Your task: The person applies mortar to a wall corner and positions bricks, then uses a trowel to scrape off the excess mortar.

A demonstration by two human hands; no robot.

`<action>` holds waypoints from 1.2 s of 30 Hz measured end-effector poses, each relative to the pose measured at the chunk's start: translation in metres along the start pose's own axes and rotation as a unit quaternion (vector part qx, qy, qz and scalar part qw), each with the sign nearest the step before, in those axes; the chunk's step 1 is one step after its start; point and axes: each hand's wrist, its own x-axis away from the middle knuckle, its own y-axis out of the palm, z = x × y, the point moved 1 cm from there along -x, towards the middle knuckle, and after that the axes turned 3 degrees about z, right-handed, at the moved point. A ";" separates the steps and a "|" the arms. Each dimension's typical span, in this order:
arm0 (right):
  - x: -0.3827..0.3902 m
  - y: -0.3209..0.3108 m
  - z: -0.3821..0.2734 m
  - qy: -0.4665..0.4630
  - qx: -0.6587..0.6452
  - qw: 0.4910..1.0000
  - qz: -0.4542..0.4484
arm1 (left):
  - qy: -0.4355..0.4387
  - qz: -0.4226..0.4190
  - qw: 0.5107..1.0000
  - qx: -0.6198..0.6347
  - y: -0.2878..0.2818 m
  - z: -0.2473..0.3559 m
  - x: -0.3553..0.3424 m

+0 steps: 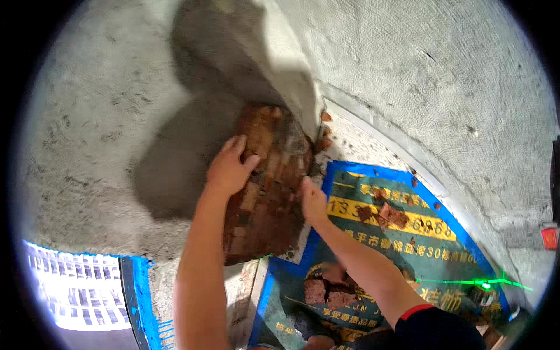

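Observation:
A large, rough brown slab [271, 201], mottled in tan and dark red with block-like patches, stands upright against the grey wall in the corner. I cannot tell what it is made of. On its upper left face rests my left hand [229, 170], thumb and fingers apart. My right hand [314, 202] is closed at the slab's right edge, with the fingers partly hidden. Broken reddish-brown pieces [392, 216] lie on the green printed floor sheet [379, 245] to the right, and more chunks [315, 291] sit below my right forearm.
Rough grey plastered walls [420, 76] meet behind the slab. Blue tape [373, 170] edges the floor sheet. A bright window [81, 291] with a blue-taped frame is at lower left. A laser level [485, 286] throws green lines at lower right, near a red item [549, 238].

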 end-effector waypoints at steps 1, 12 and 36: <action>0.009 0.012 0.010 -0.013 -0.035 0.999 -0.014 | -0.001 0.008 1.000 -0.004 -0.005 -0.004 0.005; 0.122 -0.006 0.036 0.136 -0.201 0.945 -0.220 | -0.030 -0.031 0.999 -0.015 -0.013 0.008 0.004; 0.034 -0.132 -0.025 -0.086 0.208 0.974 0.031 | -0.013 -0.001 1.000 -0.026 0.006 -0.004 -0.006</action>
